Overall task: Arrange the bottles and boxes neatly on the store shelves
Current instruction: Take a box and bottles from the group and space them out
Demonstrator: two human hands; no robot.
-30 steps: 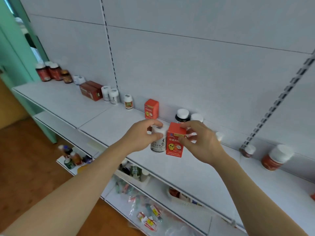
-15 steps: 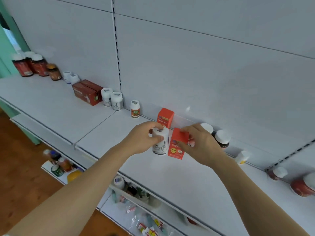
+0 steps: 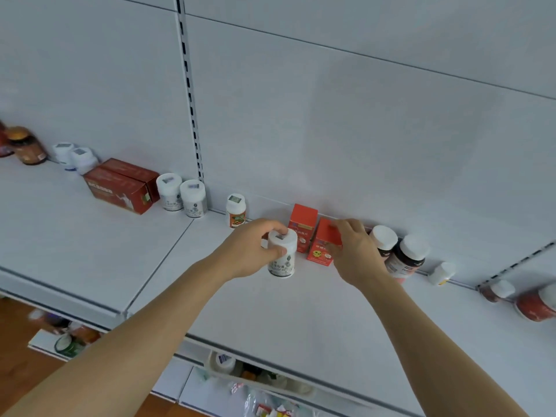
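At frame centre on the white metal shelf [image 3: 331,320], the left hand [image 3: 249,251] wraps its grip around a white plastic bottle [image 3: 282,254], while the right hand [image 3: 355,254] pinches a small orange cardboard box [image 3: 323,246] beside it.

Both hands have carried the white bottle [image 3: 282,254] and orange box [image 3: 324,246] back toward the standing orange box [image 3: 303,227] by the wall.

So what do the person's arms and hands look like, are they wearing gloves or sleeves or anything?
No gloves and no sleeves show. Both forearms are bare all the way down to the bottom edge of the picture. The left hand and the right hand are bare too, with no watch, bracelet or ring that can be seen. The nails look short and plain.
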